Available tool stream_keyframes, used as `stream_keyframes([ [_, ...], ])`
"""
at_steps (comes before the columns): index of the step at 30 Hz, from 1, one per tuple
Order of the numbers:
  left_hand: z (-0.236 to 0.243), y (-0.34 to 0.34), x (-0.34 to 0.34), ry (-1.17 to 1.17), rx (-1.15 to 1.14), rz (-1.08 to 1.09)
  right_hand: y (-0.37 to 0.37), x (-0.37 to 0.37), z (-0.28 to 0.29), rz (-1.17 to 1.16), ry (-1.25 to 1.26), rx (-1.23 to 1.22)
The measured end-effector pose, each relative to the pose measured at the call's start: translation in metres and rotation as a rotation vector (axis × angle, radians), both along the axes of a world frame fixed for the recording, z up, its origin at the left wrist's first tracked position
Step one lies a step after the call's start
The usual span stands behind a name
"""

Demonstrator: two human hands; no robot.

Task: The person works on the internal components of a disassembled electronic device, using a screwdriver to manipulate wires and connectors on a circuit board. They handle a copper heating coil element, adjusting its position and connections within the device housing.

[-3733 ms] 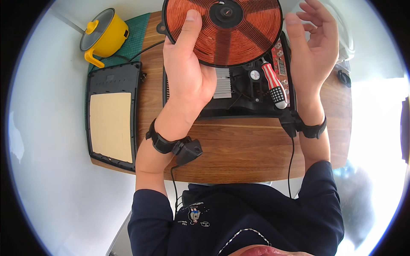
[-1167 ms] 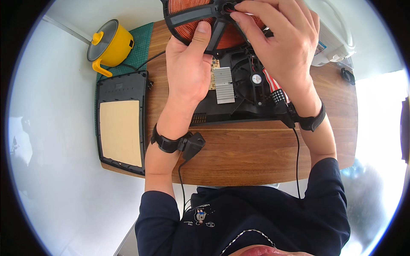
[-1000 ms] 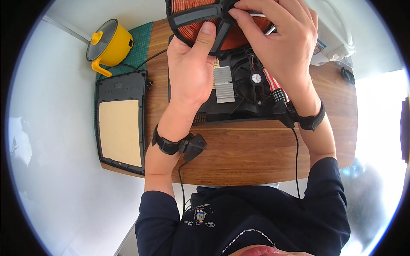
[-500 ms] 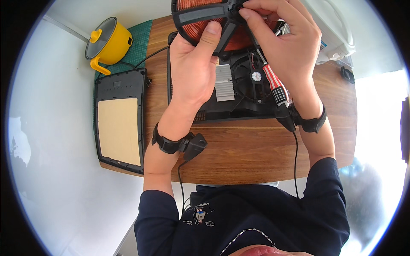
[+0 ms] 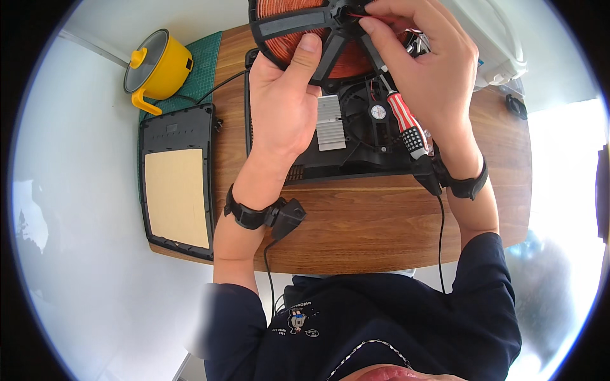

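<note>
The copper coil disc (image 5: pixel 333 54) sits at the top centre of the frame, spoked face showing and its far edge cut off by the upper border; the left hand (image 5: pixel 286 105) is clamped on its near-left rim, thumb across the face, fingers hidden behind; the right hand (image 5: pixel 438 70) has thumb and forefinger close together beside the hub, where a thin red wire (image 5: pixel 358 14) runs toward them, though I cannot tell whether they grip it; below lies an opened black base (image 5: pixel 356 166) with a finned heat sink (image 5: pixel 331 124) and a striped screwdriver (image 5: pixel 406 124); a broad band of wooden table (image 5: pixel 368 222) separates its front edge from the table's curved lower edge; a narrower strip divides it from the black panel (image 5: pixel 178 129) at left.
</note>
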State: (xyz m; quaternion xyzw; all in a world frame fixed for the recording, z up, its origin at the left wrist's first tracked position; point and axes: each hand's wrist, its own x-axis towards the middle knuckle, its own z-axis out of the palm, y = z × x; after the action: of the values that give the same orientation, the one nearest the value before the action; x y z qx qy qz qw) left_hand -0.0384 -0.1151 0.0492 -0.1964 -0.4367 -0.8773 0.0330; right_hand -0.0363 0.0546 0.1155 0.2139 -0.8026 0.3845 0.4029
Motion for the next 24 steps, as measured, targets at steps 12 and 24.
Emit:
stream_keyframes([
  [12, -0.002, 0.003, 0.0, 0.001, 0.035, 0.011, 0.009, -0.005, -0.01, 0.071, 0.159, -0.008],
  [24, -0.005, 0.005, 0.0, 0.01, 0.052, -0.034, 0.007, -0.01, -0.016, 0.0, 0.228, 0.0],
])
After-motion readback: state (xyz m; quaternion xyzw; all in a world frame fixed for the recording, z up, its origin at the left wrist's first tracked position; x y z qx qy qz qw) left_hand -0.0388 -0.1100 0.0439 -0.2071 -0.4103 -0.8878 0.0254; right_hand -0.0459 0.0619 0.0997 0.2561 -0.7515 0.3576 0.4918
